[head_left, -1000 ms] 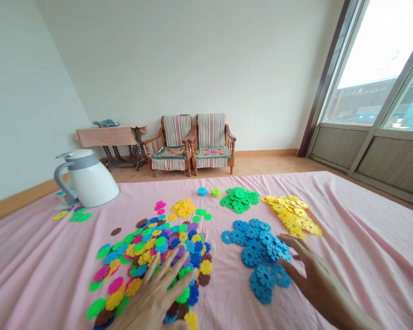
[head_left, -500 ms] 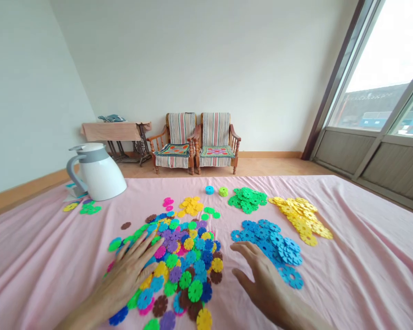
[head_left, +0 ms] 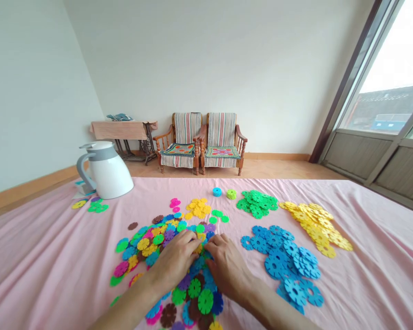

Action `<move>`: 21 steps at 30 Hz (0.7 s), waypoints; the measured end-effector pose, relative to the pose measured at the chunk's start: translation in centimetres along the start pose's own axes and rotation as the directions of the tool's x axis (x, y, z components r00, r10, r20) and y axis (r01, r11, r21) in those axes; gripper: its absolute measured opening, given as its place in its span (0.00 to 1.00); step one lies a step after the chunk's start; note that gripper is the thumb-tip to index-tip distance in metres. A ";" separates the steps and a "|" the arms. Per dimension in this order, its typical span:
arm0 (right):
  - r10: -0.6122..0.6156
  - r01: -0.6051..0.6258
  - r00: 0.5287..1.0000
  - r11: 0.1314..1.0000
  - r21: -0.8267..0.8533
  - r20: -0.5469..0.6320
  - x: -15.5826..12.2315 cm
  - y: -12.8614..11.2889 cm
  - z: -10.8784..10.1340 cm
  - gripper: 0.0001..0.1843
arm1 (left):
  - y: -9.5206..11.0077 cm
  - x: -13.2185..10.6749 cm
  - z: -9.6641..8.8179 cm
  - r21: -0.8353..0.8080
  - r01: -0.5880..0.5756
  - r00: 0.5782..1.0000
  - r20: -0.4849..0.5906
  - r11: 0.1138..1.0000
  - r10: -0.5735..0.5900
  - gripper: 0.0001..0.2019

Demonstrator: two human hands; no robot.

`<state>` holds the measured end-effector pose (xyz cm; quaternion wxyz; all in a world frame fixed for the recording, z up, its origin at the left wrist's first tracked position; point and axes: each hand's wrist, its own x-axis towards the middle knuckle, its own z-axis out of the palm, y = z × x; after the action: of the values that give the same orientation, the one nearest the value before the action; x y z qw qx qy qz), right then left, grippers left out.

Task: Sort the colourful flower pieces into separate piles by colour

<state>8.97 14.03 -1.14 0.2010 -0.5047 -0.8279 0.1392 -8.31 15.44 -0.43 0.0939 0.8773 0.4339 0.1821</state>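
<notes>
Moved inward since before, left hand [head_left: 179, 259] and right hand [head_left: 227, 266] half curled, palms down on mixed discs [head_left: 196, 286]: light, stiff, slippery, best pinched at notched edges.

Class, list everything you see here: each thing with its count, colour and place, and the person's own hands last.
mixed disc pile: many, multicoloured, cloth centre-left
blue disc pile: many, blue, right of the hands
yellow disc pile: many, yellow, far right
green disc pile: many, green, beyond the blue
small yellow disc pile: several, yellow, beyond the mixed pile
jug: one, white and grey, back left
cloth: one, pink, under everything
armchairs: two, striped, by the wall
left hand: on the mixed pile
right hand: on the mixed pile
</notes>
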 end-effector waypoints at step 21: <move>-0.144 0.145 0.989 0.989 -0.023 0.032 3.9 1.4 0.4 0.11 | -4.7 -1.2 0.0 -0.099 0.144 0.963 -0.215 0.985 -0.163 0.11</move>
<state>8.30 18.12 -1.39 0.1914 -0.4439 -0.8670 0.1213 -12.41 17.30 -2.20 0.0948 0.8104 0.5006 0.2892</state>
